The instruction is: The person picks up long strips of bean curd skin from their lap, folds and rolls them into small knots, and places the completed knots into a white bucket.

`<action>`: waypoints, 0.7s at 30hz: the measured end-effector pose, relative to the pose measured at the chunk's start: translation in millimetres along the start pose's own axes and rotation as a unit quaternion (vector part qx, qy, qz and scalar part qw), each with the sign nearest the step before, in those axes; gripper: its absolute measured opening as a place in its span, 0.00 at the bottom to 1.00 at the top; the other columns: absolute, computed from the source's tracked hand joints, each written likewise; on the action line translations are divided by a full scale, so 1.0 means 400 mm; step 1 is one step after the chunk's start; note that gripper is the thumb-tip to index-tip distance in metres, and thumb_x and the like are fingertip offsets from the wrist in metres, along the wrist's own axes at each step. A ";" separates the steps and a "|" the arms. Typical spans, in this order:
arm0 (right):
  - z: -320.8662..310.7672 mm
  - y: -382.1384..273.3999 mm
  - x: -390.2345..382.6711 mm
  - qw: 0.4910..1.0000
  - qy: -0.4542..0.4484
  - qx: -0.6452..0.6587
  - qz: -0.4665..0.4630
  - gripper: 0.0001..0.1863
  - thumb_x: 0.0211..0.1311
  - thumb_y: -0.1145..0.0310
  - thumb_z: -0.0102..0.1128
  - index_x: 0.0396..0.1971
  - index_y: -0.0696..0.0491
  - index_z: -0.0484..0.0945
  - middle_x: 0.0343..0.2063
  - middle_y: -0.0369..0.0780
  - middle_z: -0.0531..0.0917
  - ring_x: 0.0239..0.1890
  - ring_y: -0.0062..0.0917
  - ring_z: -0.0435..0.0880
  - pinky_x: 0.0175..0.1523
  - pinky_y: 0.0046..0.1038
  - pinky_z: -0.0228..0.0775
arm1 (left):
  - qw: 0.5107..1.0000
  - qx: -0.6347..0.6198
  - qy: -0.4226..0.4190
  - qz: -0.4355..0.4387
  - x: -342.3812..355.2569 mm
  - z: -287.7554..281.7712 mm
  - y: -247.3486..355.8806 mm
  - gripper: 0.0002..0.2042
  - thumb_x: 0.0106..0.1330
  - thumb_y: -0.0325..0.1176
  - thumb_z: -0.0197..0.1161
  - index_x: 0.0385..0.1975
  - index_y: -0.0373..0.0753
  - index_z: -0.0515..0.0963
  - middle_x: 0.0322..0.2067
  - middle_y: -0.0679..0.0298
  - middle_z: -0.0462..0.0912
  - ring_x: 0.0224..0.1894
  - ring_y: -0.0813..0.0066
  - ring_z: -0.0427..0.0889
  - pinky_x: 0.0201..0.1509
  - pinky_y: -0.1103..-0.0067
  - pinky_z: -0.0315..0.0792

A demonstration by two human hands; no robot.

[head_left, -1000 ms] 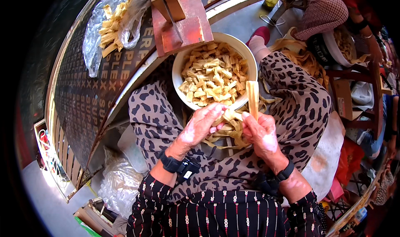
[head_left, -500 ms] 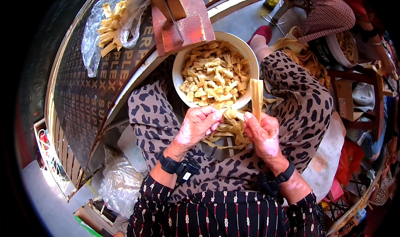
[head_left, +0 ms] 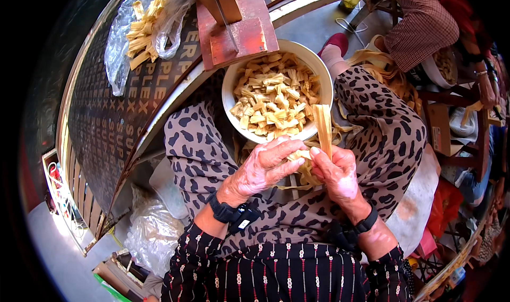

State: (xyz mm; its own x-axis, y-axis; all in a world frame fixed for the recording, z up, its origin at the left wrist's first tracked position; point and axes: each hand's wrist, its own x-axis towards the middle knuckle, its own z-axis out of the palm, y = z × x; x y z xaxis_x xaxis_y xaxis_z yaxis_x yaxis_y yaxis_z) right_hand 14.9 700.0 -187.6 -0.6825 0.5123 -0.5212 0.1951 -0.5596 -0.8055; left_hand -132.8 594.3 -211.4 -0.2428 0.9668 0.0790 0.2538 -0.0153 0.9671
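Observation:
Just below the white bucket (head_left: 229, 111), my two hands meet over a flat, straw-coloured dried strip (head_left: 322, 128). My right hand (head_left: 339, 175) pinches it, and its long end stands up above the fingers. My left hand (head_left: 261, 166) closes its fingers over the folded, knot-like part of the strip (head_left: 299, 155) beside the right thumb; the fingers partly hide the fold. Many short folded pieces (head_left: 276, 103) of the same material fill the bucket, which sits between my knees. Loose strips lie under my hands.
A red wooden block with an upright blade (head_left: 239, 42) stands on the dark tabletop's edge (head_left: 186, 87). Left of it, a clear plastic bag (head_left: 118, 52) holds a bundle of strips (head_left: 146, 31). At right, another person's hand (head_left: 486, 89) is near a second bucket (head_left: 438, 71) and a wooden stool (head_left: 457, 100).
My left hand has moved slightly right and its fingers now reach over the fold. The upright strip leans a little more to the left. My right hand has barely moved.

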 end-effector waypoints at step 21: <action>-0.011 0.029 0.009 0.993 -0.075 -0.089 -0.026 0.16 0.67 0.61 0.49 0.24 0.56 0.75 0.12 0.28 0.66 0.14 0.09 0.58 0.18 0.16 0.48 | 0.986 -0.047 0.138 -0.081 -0.014 -0.048 0.037 0.30 0.67 0.36 0.52 0.65 0.35 0.48 0.63 0.49 0.55 0.65 0.61 0.56 0.67 0.71 0.52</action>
State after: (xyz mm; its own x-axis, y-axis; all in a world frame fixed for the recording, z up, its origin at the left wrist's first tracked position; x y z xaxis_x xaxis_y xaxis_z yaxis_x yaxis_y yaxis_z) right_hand 17.8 698.0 -200.0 -0.7890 0.4274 -0.4414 0.2696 -0.4048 -0.8737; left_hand -145.7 583.6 -193.0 -0.5228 0.8520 -0.0290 0.1050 0.0981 0.9896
